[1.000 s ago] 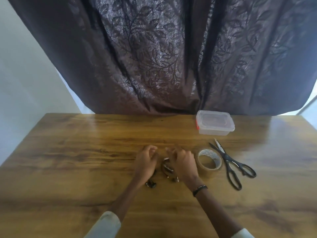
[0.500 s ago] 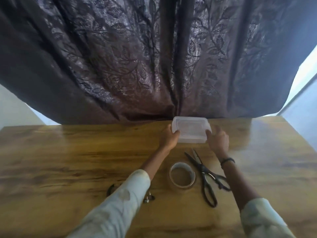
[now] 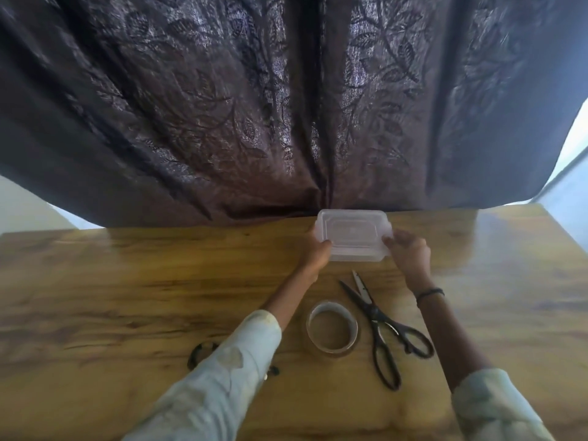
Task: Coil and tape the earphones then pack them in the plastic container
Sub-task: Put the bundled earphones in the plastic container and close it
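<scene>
A clear plastic container (image 3: 351,234) with its lid on is at the far edge of the wooden table. My left hand (image 3: 316,253) grips its left end and my right hand (image 3: 409,254) grips its right end. The container looks tilted toward me. The coiled black earphones (image 3: 198,354) lie near the front of the table, mostly hidden under my left sleeve. A roll of clear tape (image 3: 332,327) lies between my forearms.
Black scissors (image 3: 380,326) lie partly open just right of the tape, blades pointing away from me. A dark patterned curtain (image 3: 286,106) hangs directly behind the wooden table (image 3: 127,281) at its far edge.
Both hands left the earphones near the front of the table and reached to the container at the back. They now hold its two ends, and it has tilted toward me.
</scene>
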`<state>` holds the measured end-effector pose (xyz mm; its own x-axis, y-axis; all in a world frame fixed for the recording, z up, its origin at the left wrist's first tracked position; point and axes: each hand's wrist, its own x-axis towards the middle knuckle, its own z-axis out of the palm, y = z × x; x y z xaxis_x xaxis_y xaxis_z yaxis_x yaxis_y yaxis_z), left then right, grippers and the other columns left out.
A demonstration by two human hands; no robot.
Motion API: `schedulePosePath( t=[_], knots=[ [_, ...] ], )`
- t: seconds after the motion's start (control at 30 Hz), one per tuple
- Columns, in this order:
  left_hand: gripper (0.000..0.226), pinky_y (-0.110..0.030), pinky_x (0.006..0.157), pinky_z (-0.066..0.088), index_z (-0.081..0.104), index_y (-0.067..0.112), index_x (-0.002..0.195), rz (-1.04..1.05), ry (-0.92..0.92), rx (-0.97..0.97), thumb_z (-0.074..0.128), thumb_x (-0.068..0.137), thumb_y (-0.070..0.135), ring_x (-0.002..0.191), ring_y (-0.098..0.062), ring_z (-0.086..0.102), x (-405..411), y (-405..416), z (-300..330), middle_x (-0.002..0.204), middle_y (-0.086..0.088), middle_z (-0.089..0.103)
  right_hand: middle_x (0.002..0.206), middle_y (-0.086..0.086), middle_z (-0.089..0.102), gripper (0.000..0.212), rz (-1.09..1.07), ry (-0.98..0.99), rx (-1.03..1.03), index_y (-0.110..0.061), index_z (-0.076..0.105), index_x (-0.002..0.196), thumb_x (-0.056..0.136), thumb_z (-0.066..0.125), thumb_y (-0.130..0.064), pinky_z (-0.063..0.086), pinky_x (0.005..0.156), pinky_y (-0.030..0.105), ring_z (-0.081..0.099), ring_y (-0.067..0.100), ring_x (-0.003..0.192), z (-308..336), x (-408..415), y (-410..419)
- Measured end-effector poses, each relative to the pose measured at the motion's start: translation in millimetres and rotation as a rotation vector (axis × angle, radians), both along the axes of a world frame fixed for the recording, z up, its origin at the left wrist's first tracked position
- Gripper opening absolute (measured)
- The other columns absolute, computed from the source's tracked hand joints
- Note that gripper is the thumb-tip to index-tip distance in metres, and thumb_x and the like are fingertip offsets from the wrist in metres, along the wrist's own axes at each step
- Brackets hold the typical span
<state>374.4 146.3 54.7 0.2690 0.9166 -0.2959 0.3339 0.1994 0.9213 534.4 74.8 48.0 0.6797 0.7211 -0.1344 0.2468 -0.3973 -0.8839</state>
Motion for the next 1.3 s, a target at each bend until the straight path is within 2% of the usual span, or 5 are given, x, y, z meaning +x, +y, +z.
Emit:
schedulePosePath(
  t=[0.43,0.73,0.9,1.03,1.3],
  knots=[
    [0.044,-0.011,0.06,0.052,0.048,0.027,0.126,0.063,-0.176,0.151,0.055,0.09,0.002,0.074,0.004,0.063,-136.5,-72.3,79.7,0.089,0.015,0.061,0.085,-0.005,0.071,0.019,0.165,-0.112,0.144,-0.019,0.073,0.106,0.09,0.061,-0.022,0.053,0.071,0.023,0.066,0.009,0.078,65.1,-103.7,-47.9],
    [0.054,-0.024,0.076,0.057,0.037,0.021,0.14,0.1,-0.074,0.077,0.057,0.091,0.011,0.09,-0.001,0.067,-302.5,-144.8,56.6,0.108,0.008,0.068,0.07,-0.023,0.062,0.018,0.282,-0.103,0.195,-0.027,0.07,0.101,0.089,0.064,-0.014,0.039,0.052,0.003,0.057,-0.015,0.062,53.0,-256.0,-128.2],
    [0.042,-0.02,0.071,0.056,0.048,0.036,0.118,0.089,-0.057,0.051,0.06,0.09,0.007,0.084,0.003,0.068,-372.0,-184.6,30.4,0.094,0.016,0.071,0.065,-0.031,0.066,0.022,0.243,-0.035,0.119,-0.033,0.072,0.102,0.087,0.067,-0.016,0.039,0.052,0.0,0.059,-0.021,0.066,31.0,-324.1,-179.6],
    [0.061,-0.029,0.084,0.056,0.049,0.029,0.126,0.063,-0.078,-0.048,0.072,0.072,0.046,0.098,-0.008,0.068,-402.9,-222.4,13.5,0.103,0.011,0.073,0.073,-0.041,0.064,0.026,0.219,0.042,0.047,-0.044,0.066,0.1,0.086,0.069,-0.023,0.041,0.059,-0.002,0.064,-0.017,0.078,14.7,-353.2,-217.6],
    [0.051,-0.02,0.079,0.056,0.042,0.026,0.136,-0.019,0.051,-0.07,0.061,0.089,0.023,0.099,0.002,0.065,-408.3,-243.6,-14.9,0.118,0.009,0.065,0.081,-0.04,0.065,0.031,0.173,-0.007,-0.05,-0.038,0.066,0.117,0.088,0.066,-0.026,0.045,0.063,0.001,0.062,-0.02,0.082,-8.6,-364.8,-242.6]
  ],
)
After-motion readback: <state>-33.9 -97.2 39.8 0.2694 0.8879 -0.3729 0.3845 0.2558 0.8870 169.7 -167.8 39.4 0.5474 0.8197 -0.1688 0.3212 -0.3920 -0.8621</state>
